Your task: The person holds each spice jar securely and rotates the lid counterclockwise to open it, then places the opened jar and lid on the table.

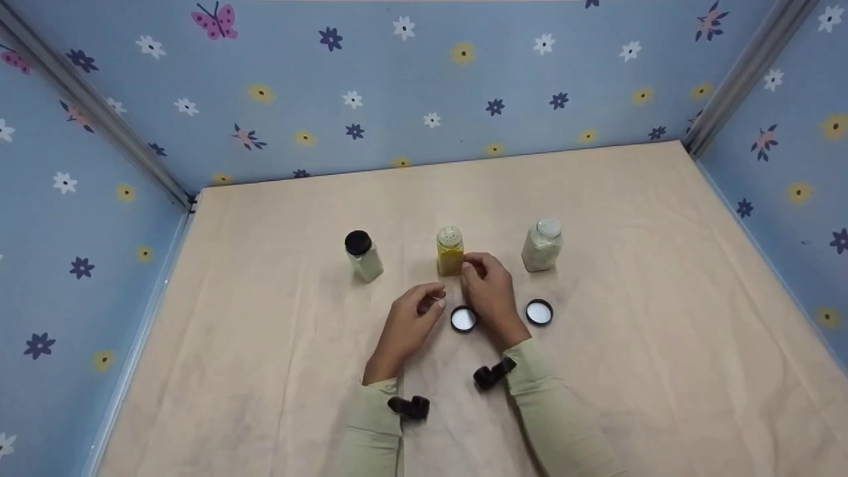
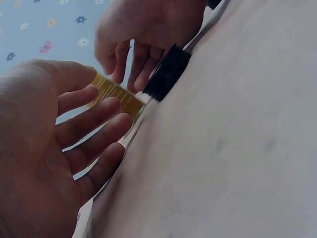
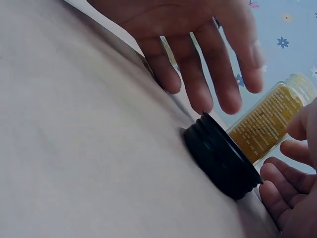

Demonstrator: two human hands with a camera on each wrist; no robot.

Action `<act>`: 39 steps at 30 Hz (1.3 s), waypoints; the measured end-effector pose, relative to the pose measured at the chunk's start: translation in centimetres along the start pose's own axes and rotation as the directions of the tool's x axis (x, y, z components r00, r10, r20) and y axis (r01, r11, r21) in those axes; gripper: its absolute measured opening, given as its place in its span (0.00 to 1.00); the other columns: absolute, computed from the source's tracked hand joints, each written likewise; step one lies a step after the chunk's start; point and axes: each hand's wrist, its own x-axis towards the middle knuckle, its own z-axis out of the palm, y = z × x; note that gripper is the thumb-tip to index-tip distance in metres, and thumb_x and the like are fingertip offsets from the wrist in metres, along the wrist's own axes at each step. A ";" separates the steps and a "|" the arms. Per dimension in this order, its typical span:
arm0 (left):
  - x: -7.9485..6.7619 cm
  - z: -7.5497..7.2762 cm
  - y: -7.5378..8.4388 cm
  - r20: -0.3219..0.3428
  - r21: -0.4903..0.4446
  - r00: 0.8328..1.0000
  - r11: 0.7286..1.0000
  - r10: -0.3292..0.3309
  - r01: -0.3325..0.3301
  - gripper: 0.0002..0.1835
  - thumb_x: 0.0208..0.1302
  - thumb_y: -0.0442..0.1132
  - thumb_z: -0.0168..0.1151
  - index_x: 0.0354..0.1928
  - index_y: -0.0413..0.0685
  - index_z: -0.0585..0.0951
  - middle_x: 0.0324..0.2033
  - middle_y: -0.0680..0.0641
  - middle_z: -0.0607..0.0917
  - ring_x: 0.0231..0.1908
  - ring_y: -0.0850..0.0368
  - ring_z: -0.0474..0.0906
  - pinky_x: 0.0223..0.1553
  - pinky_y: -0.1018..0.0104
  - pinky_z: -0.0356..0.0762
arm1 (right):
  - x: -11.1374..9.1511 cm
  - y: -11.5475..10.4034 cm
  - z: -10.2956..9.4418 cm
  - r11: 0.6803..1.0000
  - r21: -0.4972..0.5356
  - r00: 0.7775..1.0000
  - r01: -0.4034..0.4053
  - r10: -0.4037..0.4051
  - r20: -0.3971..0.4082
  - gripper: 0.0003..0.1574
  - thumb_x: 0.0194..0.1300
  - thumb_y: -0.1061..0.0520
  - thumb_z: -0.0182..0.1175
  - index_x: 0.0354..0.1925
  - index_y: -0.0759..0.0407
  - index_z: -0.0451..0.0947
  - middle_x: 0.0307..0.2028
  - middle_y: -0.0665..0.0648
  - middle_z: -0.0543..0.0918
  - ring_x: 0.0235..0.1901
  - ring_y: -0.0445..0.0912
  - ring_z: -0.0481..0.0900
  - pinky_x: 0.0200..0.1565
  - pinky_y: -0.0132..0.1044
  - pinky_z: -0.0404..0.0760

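Observation:
A shaker jar of yellow powder (image 1: 450,255) stands upright between my hands, its pale perforated top uncovered. My right hand (image 1: 490,291) is at the jar's right side, fingers loosely bent, fingertips close to the glass. My left hand (image 1: 409,324) hovers in front and to the left, its fingers spread and relaxed around nothing in the left wrist view. A black screw cap (image 1: 464,319) lies between the hands with its white inside up. In the right wrist view, this ridged cap (image 3: 218,158) sits in front of the yellow jar (image 3: 267,121).
To the left stands a shaker jar with a black cap (image 1: 358,243) and pale contents. A pale-filled shaker jar (image 1: 542,246) without a black cap stands on the right, with another black cap (image 1: 539,312) in front of it. Flowered walls (image 1: 397,86) border the cloth-covered table (image 1: 232,298).

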 end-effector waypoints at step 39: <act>-0.3 -6.1 -2.6 -0.387 0.023 0.912 0.988 -0.134 0.154 0.12 0.72 0.39 0.59 0.51 0.43 0.85 0.44 0.49 0.83 0.44 0.56 0.78 0.49 0.60 0.75 | -0.8 -0.5 0.0 0.989 0.145 1.000 -0.004 0.000 0.022 0.15 0.74 0.52 0.56 0.37 0.60 0.81 0.32 0.53 0.84 0.32 0.47 0.80 0.33 0.40 0.78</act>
